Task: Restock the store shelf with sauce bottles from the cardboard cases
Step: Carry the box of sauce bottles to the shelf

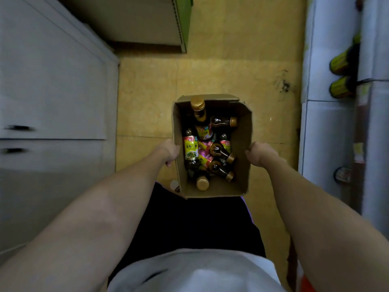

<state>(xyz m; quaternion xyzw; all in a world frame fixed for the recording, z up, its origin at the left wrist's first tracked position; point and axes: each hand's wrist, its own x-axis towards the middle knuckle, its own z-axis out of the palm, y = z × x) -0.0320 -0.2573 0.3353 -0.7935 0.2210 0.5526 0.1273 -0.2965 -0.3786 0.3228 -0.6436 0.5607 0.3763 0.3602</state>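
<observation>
An open cardboard case (pixel 242 144) hangs over the yellow floor in front of me. My left hand (pixel 169 151) grips its left wall and my right hand (pixel 260 153) grips its right wall. Several dark sauce bottles with gold caps lie jumbled inside. One with a yellow-green label (pixel 191 149) lies along the left wall, and another (pixel 200 114) leans at the far end. Two more bottles (pixel 343 81) with yellow labels lie on the store shelf at the right.
A grey cabinet (pixel 52 91) with dark handles fills the left side. A shelf unit with a green edge (pixel 183 20) stands at the far end of the aisle. The white shelf rack (pixel 328 133) runs along the right. Yellow tiled floor (pixel 147 91) lies between them.
</observation>
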